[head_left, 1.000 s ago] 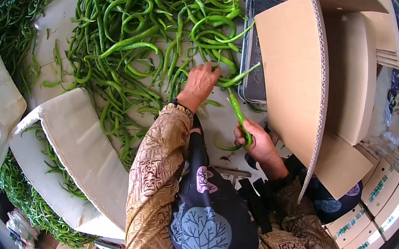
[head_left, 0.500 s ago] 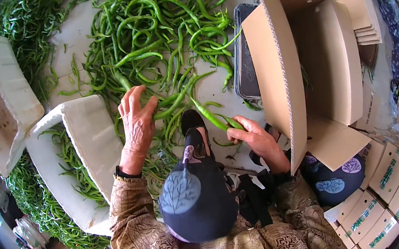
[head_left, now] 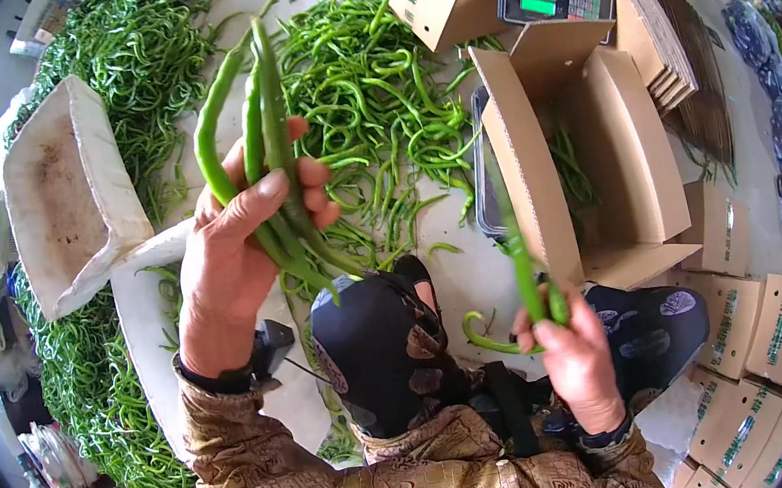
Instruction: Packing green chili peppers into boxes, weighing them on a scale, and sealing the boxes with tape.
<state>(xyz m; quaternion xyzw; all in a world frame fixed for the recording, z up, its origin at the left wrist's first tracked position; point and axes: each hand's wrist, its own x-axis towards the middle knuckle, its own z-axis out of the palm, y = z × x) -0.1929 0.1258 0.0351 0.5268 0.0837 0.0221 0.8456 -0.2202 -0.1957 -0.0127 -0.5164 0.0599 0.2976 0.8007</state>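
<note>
Left hand (head_left: pixel 236 264) clenched around three long green peppers (head_left: pixel 267 162), long axes near upright, tips toward the pepper pile (head_left: pixel 372 98). Right hand (head_left: pixel 575 363) grasps more green chillies (head_left: pixel 522 266), upright beside the open cardboard box (head_left: pixel 635 143).

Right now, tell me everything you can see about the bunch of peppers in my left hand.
The bunch of peppers is three or so long, thin green chillies, glossy and smooth, slightly curved. They are held raised and roughly upright, tips pointing away toward the pile of loose peppers on the pale surface. The left hand is wrapped around their lower part, thumb across the front, with the stem ends sticking out below the fingers. Nothing else touches them.
</note>
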